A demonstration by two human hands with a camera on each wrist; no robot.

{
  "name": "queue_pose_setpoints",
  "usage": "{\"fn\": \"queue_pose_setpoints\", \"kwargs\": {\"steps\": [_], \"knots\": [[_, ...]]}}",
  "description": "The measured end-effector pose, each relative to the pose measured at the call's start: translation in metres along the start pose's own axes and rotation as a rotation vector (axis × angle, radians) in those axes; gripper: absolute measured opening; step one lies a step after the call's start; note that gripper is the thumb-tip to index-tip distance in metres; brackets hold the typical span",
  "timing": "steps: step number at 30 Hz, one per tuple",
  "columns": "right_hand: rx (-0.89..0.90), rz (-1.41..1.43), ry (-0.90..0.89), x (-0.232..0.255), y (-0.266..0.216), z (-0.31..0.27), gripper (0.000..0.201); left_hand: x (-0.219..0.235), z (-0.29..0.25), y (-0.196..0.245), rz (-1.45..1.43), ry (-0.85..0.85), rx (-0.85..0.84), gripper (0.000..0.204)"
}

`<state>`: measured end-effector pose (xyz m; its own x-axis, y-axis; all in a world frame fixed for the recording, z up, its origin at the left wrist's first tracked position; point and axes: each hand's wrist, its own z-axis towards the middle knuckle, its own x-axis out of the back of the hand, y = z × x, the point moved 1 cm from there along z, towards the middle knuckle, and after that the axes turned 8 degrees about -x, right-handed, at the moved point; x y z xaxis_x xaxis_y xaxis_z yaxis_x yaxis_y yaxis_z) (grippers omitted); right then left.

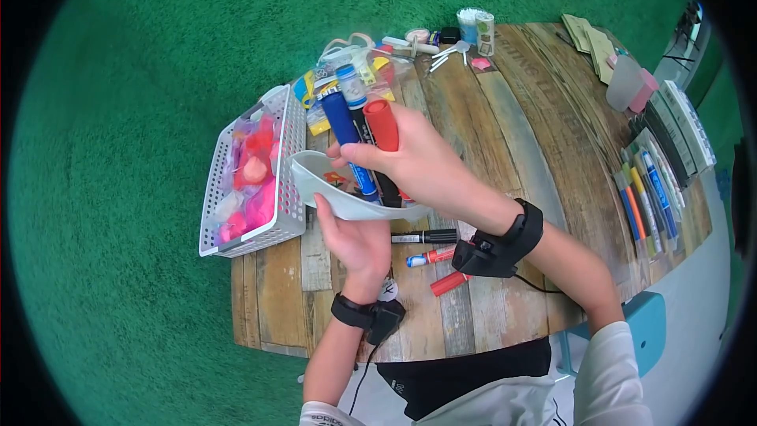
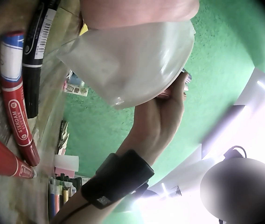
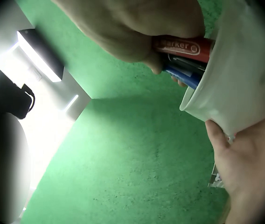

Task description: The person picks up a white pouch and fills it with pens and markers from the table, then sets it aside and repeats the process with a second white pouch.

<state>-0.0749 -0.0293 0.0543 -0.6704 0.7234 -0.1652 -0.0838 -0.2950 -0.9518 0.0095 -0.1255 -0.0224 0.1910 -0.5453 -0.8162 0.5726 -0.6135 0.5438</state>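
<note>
A white pouch (image 1: 347, 203) is held up over the table, its mouth wide. The left hand (image 1: 359, 246) supports it from below, thumb against its side; the other fingers are hidden behind it. In the right hand (image 1: 422, 162) is a bunch of markers: a red marker (image 1: 381, 124), a blue marker (image 1: 341, 120) and a black one, with their lower ends inside the pouch mouth. In the right wrist view the red marker (image 3: 184, 46) and blue marker (image 3: 184, 76) enter the pouch (image 3: 244, 74). Below on the table lie a black marker (image 1: 426, 237) and red markers (image 1: 430, 257).
At the left stands a white basket (image 1: 290, 166) of pink and red packets. Plastic bags (image 1: 319, 122) lie behind the pouch. A cotton swab tub (image 1: 468, 28) is at the back. Pens (image 1: 633, 209), a pink box (image 1: 643, 91) and brown envelopes (image 1: 599, 55) are at the right.
</note>
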Motion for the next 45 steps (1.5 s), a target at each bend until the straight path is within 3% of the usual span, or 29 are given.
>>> {"fn": "queue_pose_setpoints", "kwargs": {"steps": [3,10,12,15,19,28,34,36,40,43,45], "knots": [[0.060,-0.180,-0.005,0.000,-0.001,-0.001,0.028,0.002,0.001,-0.002,0.017,0.001,-0.012,0.058],[0.134,-0.424,0.046,-0.001,-0.009,-0.006,0.031,0.002,0.002,-0.002,0.023,-0.036,0.007,0.057],[0.160,-0.472,0.130,-0.001,-0.011,-0.007,0.031,0.005,0.002,-0.002,0.009,0.060,0.018,0.056],[0.191,-0.585,0.071,0.000,-0.013,-0.009,0.031,0.007,0.005,-0.002,-0.011,0.001,0.021,0.055],[0.222,-0.593,-0.022,-0.005,-0.012,-0.014,0.030,0.002,0.001,-0.002,0.012,-0.004,0.023,0.056],[0.228,-0.652,0.037,-0.005,-0.012,-0.014,0.020,0.004,0.002,-0.003,0.050,0.007,-0.025,0.057],[0.322,-0.692,0.119,-0.002,-0.009,-0.010,0.022,0.002,0.002,-0.004,0.050,0.010,-0.040,0.059],[0.205,-0.650,0.098,-0.001,-0.016,-0.011,0.023,0.002,0.002,-0.003,0.051,0.007,-0.031,0.060],[0.184,-0.583,0.148,-0.003,-0.019,-0.011,0.024,0.000,0.001,-0.002,0.058,-0.003,-0.024,0.060],[0.109,-0.682,0.087,0.000,-0.021,-0.012,0.026,0.004,0.002,-0.003,0.055,-0.003,-0.025,0.060],[0.229,-0.794,0.069,0.001,-0.017,-0.011,0.028,0.006,0.003,-0.004,0.044,-0.011,-0.019,0.060]]}}
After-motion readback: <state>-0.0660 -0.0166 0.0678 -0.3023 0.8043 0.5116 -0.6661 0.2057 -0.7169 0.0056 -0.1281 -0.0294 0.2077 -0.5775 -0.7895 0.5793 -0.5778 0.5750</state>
